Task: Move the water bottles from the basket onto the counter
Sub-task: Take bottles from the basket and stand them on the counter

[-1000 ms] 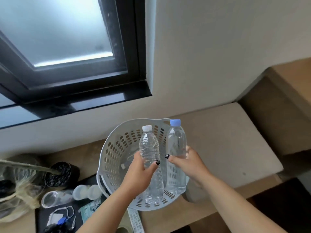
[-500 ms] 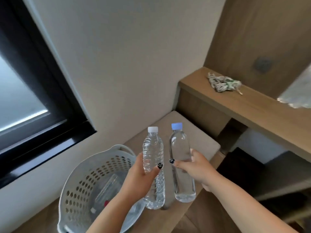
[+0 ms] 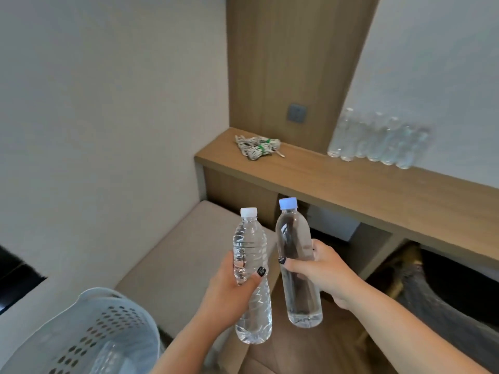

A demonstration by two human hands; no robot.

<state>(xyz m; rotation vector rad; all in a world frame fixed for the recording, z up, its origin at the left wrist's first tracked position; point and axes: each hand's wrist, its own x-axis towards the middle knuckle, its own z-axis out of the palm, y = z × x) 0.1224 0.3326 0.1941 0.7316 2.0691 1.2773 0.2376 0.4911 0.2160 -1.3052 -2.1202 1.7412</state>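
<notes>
My left hand (image 3: 229, 291) grips a ribbed clear bottle with a white cap (image 3: 249, 244) around its middle, held upright in the air. Beside it, my right hand (image 3: 325, 273) grips a smooth clear bottle with a blue cap (image 3: 293, 238), also upright. The two bottles are close together, apart from the perforated white basket (image 3: 89, 333) at the lower left, which holds at least one more clear bottle (image 3: 108, 357). The wooden counter (image 3: 351, 184) runs ahead and to the right, above both hands. A row of several clear bottles (image 3: 378, 139) stands on it by the wall.
Bundles of cord (image 3: 258, 147) lie on the counter's left end below a grey wall socket (image 3: 296, 113). A beige cushioned bench (image 3: 172, 265) sits under the bottles. Open cubbies lie below the counter, and a dark round chair (image 3: 459, 292) is at the lower right.
The view has swung right, away from the window and basket toward the counter. Both hands have carried their bottles out of the basket, still held side by side.
</notes>
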